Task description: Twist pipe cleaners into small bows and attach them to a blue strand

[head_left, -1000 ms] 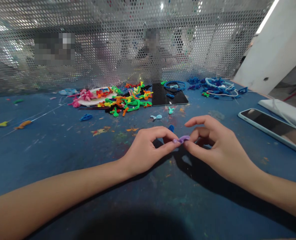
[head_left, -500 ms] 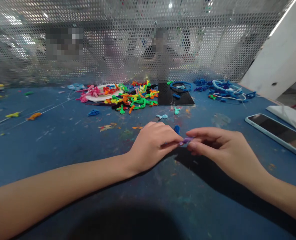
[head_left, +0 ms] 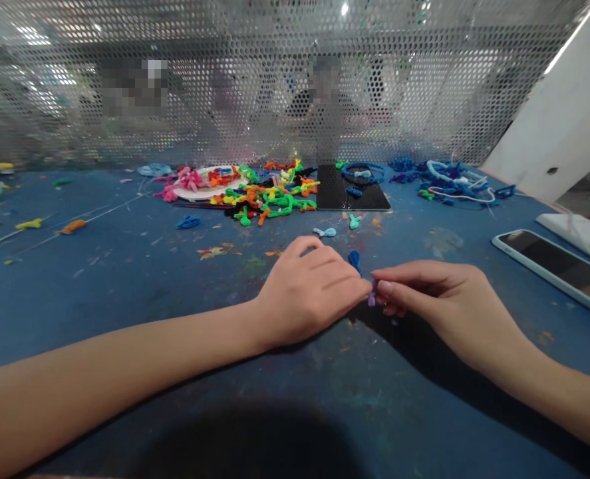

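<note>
Purple piece [head_left: 372, 299] pinched in right hand [head_left: 447, 293], thumb and index nearly together; left hand [head_left: 314, 291] palm-down, fingers together, tips by piece, can't tell if gripping.

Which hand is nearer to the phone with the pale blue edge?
Right. The right hand is to the left of the phone, not touching it; the left hand lies farther left, beyond the right hand.
</note>
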`<state>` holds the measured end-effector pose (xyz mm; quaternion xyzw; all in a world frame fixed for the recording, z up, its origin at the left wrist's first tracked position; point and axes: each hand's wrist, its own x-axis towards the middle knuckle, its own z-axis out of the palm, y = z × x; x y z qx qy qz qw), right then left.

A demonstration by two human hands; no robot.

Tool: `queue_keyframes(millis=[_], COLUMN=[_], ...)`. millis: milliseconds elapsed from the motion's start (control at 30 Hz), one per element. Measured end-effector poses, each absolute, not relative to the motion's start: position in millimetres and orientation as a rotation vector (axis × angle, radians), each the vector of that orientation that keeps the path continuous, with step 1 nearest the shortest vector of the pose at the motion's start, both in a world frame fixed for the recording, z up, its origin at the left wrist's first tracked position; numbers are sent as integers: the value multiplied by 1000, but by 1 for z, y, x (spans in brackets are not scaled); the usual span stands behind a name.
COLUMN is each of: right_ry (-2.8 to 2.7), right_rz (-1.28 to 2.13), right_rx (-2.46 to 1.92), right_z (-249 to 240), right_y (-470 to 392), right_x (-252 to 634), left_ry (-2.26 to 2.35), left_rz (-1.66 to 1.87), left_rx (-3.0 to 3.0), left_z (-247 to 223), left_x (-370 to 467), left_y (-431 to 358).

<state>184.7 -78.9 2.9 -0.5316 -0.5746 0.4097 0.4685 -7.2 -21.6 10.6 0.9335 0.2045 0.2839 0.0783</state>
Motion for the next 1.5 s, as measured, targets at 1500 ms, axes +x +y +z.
queue_keyframes(millis=[1500], right_ry=[-1401], right_rz=[1095], right_rx=[-1414], right_z=[6], right_y=[-81], right_x=[187], left_ry=[787], left_rz=[827], left_rx=[2016], left_z=[4], left_x=[4], left_y=[-23])
